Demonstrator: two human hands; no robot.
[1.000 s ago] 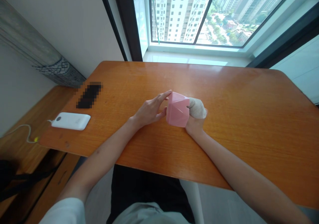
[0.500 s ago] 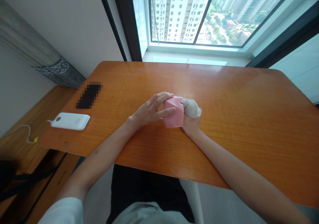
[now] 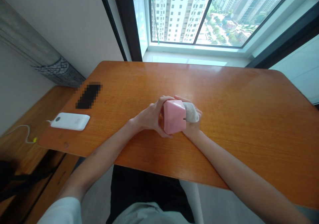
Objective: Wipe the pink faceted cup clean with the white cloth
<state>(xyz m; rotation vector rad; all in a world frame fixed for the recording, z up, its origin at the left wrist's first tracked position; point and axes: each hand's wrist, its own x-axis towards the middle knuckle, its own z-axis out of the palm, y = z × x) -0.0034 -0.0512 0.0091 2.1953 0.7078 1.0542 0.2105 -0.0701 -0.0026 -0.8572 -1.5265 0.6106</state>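
Between my hands, above the table's middle, is a pink faceted block-like object (image 3: pixel 174 117) with a small notch in its right edge. My left hand (image 3: pixel 152 116) grips it from the left, thumb and fingers curved round its far and near sides. A bunched light-grey cloth (image 3: pixel 191 113) touches the object's right side. My right hand (image 3: pixel 194 126) holds this cloth, with fingertips showing beyond it and past the object's far edge. The rest of my right fingers are hidden behind the pink object and the cloth.
The wooden table (image 3: pixel 236 124) spreads under my hands. On its left lie a white power bank-like device (image 3: pixel 71 121) with a cable and a dark pixelated rectangle (image 3: pixel 88 96). A window (image 3: pixel 196 14) stands beyond the far edge, a grey curtain (image 3: pixel 37 48) at left.
The pink object has turned, so a different face shows, and sits slightly lower. My left hand has shifted its grip from over the top to round its left side.
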